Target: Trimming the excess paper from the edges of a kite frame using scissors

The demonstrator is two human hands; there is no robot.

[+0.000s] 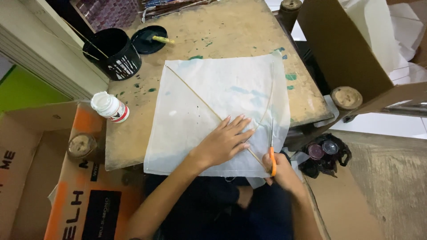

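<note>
One sheet of thin white paper (pixel 213 111) lies over the near right part of the worn wooden tabletop (pixel 240 31), its near edge hanging just past the tabletop's near edge, which puts that border within reach of the blades. The left hand (pixel 224 142) lies flat on the paper near its near edge, fingers spread and closed on nothing, a pose that seems meant to pin the light sheet so it cannot slide or lift. Two thin bamboo sticks show on the paper: a straight stick (pixel 195 95) running from the sheet's far left corner toward the near right, passing under the left hand, and a bowed stick (pixel 269 100) curving along the right side. The right hand (pixel 282 171) is at the paper's near right corner, its grip closed around the orange handles of one pair of scissors (pixel 271 149), the blades pointing away from the person along the right margin; whether the blades are parted I cannot tell. At the far left corner stand one black pot (pixel 116 53) with thin sticks leaning in it and one black lid (pixel 149 39) with a yellow-handled brush on it, both clear of the sheet. One white bottle (pixel 110 106) lies at the left edge.
</note>
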